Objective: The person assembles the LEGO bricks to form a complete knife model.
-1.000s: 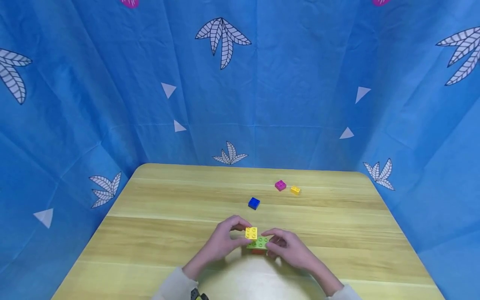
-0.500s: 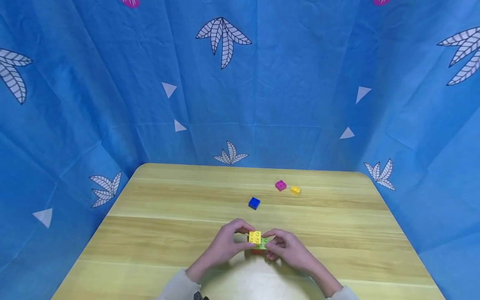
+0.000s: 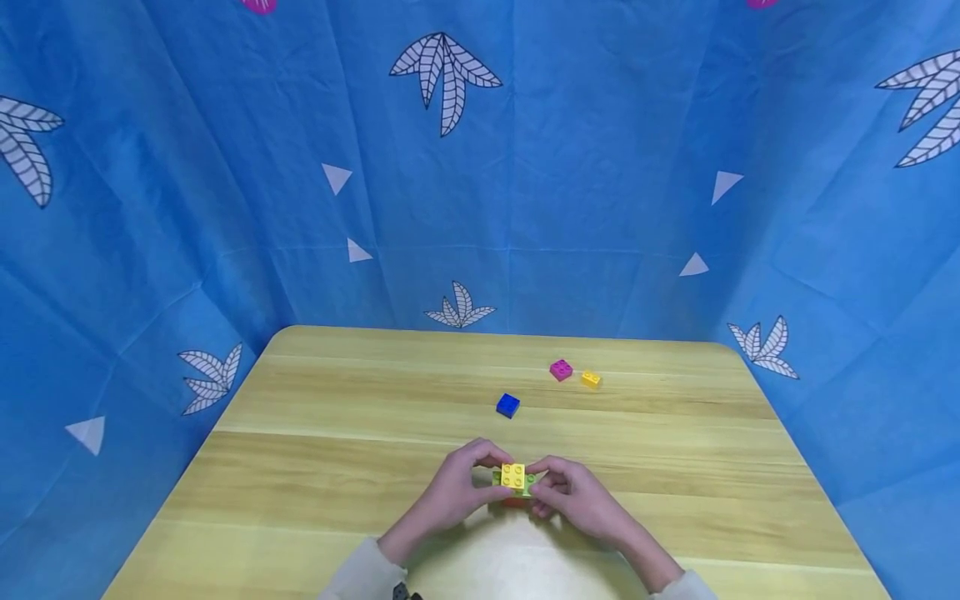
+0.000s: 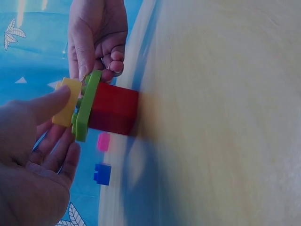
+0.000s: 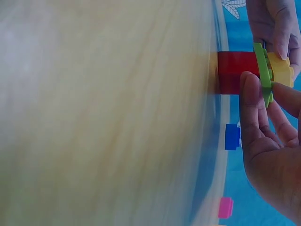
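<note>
A yellow two-by-two toy brick is pinched between thumb and fingers of my left hand. It sits over the studs of a flat green brick, tilted slightly in the left wrist view; whether it is fully seated I cannot tell. Under the green brick is a red block, standing on the table. My right hand holds the right end of the green brick, thumb on the near side and fingers curled, with a fingertip beside the red block in the right wrist view.
Beyond the hands a blue brick lies on the wooden table. Farther back are a magenta brick and a small yellow brick. A blue patterned curtain stands behind the table and along its sides.
My left hand has moved right and slightly nearer, carrying the yellow brick from the green brick's left end to over its middle. My right hand stays nearly still.
</note>
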Action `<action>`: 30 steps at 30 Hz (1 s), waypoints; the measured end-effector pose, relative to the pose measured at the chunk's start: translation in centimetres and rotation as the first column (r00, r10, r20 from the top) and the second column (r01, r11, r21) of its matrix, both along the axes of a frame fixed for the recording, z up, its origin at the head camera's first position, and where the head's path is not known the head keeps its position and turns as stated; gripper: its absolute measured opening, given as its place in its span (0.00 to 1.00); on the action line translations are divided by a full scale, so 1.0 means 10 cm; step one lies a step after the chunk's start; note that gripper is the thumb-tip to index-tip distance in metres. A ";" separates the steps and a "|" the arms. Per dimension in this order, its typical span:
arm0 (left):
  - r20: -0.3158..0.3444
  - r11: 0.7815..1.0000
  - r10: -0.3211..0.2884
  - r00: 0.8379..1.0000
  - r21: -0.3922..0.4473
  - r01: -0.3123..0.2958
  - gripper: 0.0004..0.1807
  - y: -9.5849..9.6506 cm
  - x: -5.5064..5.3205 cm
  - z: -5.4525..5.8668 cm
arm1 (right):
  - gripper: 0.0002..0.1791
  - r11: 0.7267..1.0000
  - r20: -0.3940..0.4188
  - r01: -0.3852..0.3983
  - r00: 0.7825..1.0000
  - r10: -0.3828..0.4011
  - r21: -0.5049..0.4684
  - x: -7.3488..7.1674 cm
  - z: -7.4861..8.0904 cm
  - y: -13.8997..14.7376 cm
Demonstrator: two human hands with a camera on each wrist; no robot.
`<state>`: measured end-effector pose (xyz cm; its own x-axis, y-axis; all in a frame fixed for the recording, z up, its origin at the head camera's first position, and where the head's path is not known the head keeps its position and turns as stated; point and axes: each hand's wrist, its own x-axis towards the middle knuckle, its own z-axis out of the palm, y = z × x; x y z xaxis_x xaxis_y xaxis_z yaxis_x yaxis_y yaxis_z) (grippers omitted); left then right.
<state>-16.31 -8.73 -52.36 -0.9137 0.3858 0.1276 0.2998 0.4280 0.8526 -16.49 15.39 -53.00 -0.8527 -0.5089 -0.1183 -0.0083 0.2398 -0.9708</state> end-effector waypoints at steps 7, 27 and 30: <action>0.021 1.000 0.003 1.000 -0.003 -0.003 0.19 0.02 0.00 -0.01 | 0.19 1.000 -0.010 -0.010 1.000 0.010 0.021 -0.01 0.00 0.01; -0.005 1.000 -0.019 1.000 0.018 0.019 0.19 0.01 0.02 -0.03 | 0.19 1.000 0.012 0.001 1.000 -0.001 0.004 0.00 0.02 -0.01; -0.016 0.999 -0.027 1.000 0.018 0.028 0.19 0.02 0.03 -0.04 | 0.19 1.000 0.008 0.000 1.000 0.000 0.004 0.01 0.02 0.01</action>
